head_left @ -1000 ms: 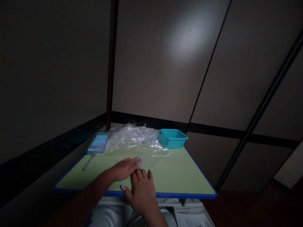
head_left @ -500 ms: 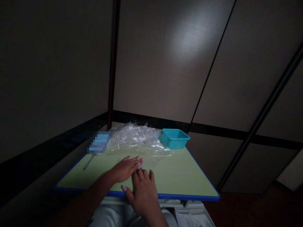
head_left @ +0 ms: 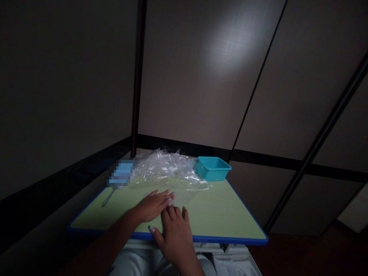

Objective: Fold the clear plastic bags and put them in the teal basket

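My left hand lies flat, palm down, on the yellow-green tabletop, its fingers stretched to the right. Under and just beyond those fingertips is a thin clear plastic piece, faint against the table. My right hand rests at the near edge with its thumb spread out and fingers pointing forward. Its fingertips come close to the left hand's; whether they touch is unclear. Behind both hands sits a crumpled heap of clear plastic bags. What lies beneath the palms is hidden.
A turquoise plastic basket stands at the back right corner. At the back left is a blurred-out blue phone-like item with a wrist strap. Blue edging borders the table. Dark panels rise behind it.
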A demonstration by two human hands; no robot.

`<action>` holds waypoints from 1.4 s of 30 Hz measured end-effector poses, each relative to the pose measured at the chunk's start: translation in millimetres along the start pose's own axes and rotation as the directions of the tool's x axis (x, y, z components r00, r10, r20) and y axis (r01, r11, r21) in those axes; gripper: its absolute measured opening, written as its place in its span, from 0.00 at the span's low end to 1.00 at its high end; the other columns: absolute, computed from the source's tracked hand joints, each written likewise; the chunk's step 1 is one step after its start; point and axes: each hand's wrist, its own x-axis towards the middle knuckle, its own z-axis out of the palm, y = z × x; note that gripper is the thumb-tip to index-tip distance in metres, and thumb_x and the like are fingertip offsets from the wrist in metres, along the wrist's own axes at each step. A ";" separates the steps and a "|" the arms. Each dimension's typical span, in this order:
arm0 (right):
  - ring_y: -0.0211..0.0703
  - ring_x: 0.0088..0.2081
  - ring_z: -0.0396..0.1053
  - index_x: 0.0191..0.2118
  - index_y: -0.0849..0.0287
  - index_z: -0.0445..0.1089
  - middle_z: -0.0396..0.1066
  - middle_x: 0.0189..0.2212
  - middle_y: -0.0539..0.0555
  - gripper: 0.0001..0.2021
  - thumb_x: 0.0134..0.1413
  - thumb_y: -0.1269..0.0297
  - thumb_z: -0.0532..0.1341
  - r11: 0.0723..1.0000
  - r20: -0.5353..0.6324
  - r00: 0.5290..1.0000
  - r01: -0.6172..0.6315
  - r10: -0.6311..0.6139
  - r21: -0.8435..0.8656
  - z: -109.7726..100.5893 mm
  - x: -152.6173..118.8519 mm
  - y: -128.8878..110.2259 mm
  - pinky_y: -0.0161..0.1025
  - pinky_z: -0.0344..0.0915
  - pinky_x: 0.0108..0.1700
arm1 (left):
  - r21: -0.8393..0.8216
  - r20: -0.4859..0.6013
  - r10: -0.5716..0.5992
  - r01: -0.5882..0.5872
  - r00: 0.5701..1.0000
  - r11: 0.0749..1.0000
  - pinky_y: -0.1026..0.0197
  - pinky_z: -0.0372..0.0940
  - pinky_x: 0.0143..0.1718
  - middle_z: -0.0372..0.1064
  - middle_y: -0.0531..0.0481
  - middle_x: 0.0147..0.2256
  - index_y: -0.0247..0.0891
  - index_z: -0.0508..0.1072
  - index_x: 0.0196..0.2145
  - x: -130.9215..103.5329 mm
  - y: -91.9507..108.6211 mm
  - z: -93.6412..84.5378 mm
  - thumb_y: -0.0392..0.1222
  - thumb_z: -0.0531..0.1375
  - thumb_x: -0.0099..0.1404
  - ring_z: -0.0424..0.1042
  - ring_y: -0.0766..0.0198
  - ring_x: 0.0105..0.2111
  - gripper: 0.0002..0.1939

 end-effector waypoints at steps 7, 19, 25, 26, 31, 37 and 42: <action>0.54 0.51 0.58 0.54 0.55 0.59 0.63 0.49 0.58 0.26 0.55 0.44 0.47 1.000 -0.009 1.000 0.006 -0.006 -0.001 -0.7 -1.3 -1.0 0.60 0.42 0.57 | 0.003 -0.010 0.010 -0.010 1.000 1.000 0.51 0.37 0.59 0.51 0.57 0.59 0.54 0.57 0.57 -1.1 3.7 -2.9 0.54 0.36 0.69 0.44 0.64 0.61 0.23; 0.56 0.54 0.56 0.55 0.55 0.60 0.62 0.53 0.58 0.28 0.55 0.43 0.45 1.000 0.012 1.000 -0.010 0.009 0.019 1.0 -4.9 0.5 0.60 0.43 0.57 | 0.013 -0.010 -0.009 0.009 1.000 1.000 0.50 0.37 0.59 0.52 0.58 0.59 0.55 0.56 0.57 -1.8 5.0 -3.7 0.54 0.35 0.69 0.45 0.64 0.61 0.23; 0.56 0.57 0.53 0.58 0.53 0.56 0.59 0.56 0.57 0.30 0.55 0.42 0.46 0.999 0.021 1.000 0.002 -0.003 0.040 1.9 -11.3 2.5 0.59 0.40 0.59 | 0.003 -0.007 -0.022 0.022 1.000 1.000 0.51 0.37 0.59 0.52 0.59 0.59 0.55 0.56 0.57 -0.9 6.2 -4.0 0.55 0.35 0.68 0.45 0.64 0.61 0.24; 0.56 0.57 0.53 0.59 0.53 0.55 0.59 0.56 0.56 0.30 0.54 0.42 0.46 0.999 0.025 1.000 0.006 -0.007 0.041 2.9 -13.4 3.9 0.59 0.39 0.59 | 0.001 -0.007 -0.024 0.024 1.000 1.000 0.50 0.37 0.59 0.52 0.59 0.59 0.55 0.56 0.57 -0.9 7.0 -4.4 0.55 0.35 0.68 0.45 0.64 0.61 0.24; 0.53 0.60 0.47 0.62 0.46 0.46 0.50 0.60 0.50 0.31 0.54 0.43 0.48 0.999 0.053 0.998 0.033 -0.033 0.009 8.8 -24.9 10.3 0.58 0.36 0.60 | -0.007 -0.001 -0.018 0.018 1.000 1.000 0.51 0.37 0.59 0.51 0.59 0.59 0.55 0.55 0.57 -1.4 8.1 -5.6 0.56 0.34 0.68 0.45 0.65 0.61 0.24; 0.58 0.62 0.35 0.63 0.51 0.39 0.37 0.63 0.53 0.34 0.55 0.41 0.43 0.989 0.049 0.990 -0.130 0.134 -0.068 12.1 -19.0 3.4 0.64 0.38 0.57 | -0.005 -0.008 -0.036 0.036 0.999 0.999 0.53 0.36 0.59 0.50 0.57 0.60 0.53 0.54 0.58 -1.6 6.0 -4.8 0.56 0.33 0.68 0.44 0.66 0.61 0.25; 0.57 0.63 0.35 0.62 0.48 0.44 0.44 0.62 0.53 0.30 0.57 0.42 0.40 0.979 0.092 0.976 -0.193 0.199 -0.064 11.1 -11.3 -2.4 0.67 0.36 0.56 | 0.001 0.012 -0.038 0.038 0.999 0.999 0.52 0.36 0.59 0.50 0.59 0.60 0.55 0.54 0.57 -1.2 6.3 -5.7 0.56 0.32 0.68 0.44 0.66 0.61 0.25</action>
